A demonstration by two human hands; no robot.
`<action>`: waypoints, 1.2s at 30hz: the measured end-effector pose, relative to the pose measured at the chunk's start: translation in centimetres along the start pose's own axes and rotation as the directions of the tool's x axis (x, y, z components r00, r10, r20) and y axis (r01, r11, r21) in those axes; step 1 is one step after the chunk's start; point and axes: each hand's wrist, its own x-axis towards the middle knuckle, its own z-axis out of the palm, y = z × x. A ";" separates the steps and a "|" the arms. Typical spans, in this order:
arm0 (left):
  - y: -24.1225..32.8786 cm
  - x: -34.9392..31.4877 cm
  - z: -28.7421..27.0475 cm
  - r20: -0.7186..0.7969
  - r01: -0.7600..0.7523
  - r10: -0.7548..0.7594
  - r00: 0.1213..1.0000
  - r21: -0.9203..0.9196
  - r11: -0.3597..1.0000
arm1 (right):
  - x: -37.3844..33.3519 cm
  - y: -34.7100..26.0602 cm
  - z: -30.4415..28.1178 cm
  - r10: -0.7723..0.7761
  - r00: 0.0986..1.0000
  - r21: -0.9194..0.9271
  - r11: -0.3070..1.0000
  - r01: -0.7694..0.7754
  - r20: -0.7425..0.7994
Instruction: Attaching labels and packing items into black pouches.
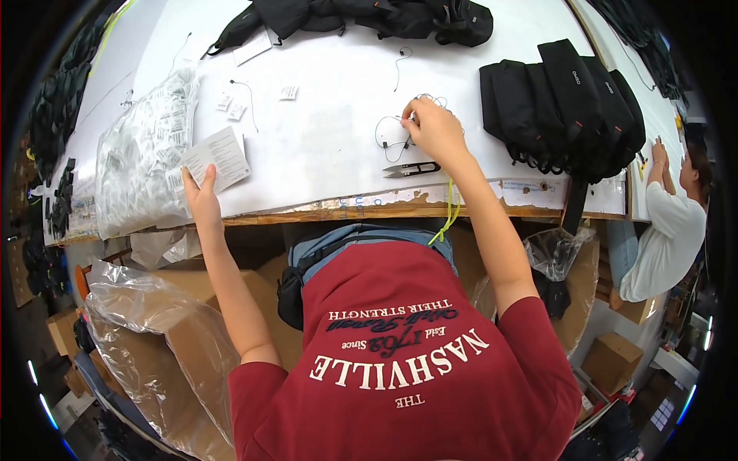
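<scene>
My left hand point(201, 190) is closed on a white printed card point(219, 156), thumb on top, next to a big clear bag point(146, 146) full of small white packets. Fingertips of my right hand point(434, 129) are pinched on a thin black cord point(384, 144), its loops lying partly under the hand. Just below that hand, thread snips point(412, 169) with black handles rest on the white table point(323, 154). Between my hands and farther off are small white packets point(236, 111) and single black cords point(398, 69).
Black fabric bags point(565, 111) are stacked at the right, and more black bags point(361, 17) lie along the far side. A yellow-green cord point(450, 211) hangs over the near edge. Cardboard boxes point(165, 338) under plastic stand below. Another person point(667, 223) works at the far right.
</scene>
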 end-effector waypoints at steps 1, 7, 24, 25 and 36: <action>0.0 -0.5 0.4 0.024 0.000 0.002 1.000 -0.096 0.995 | 0.4 0.2 -0.1 0.006 1.000 -0.022 1.000 -0.006 -0.011; 0.4 -3.7 4.3 0.078 0.117 -0.111 0.991 -0.067 0.991 | 2.3 0.9 1.0 -0.002 0.996 -0.128 0.992 0.013 0.089; 6.9 -9.6 9.8 0.483 0.089 0.042 0.874 -0.245 0.965 | -0.6 -4.1 -9.8 -0.094 0.912 0.728 0.572 0.377 -0.399; 7.5 -9.9 10.3 0.426 -0.021 0.137 0.894 -0.266 0.964 | -1.2 -5.0 -9.6 -0.122 0.936 0.764 0.548 0.340 -0.329; 9.2 -12.2 11.5 0.325 -0.154 0.246 0.913 -0.284 0.946 | -6.2 -10.0 -5.2 -0.277 0.916 0.666 0.629 0.401 -0.290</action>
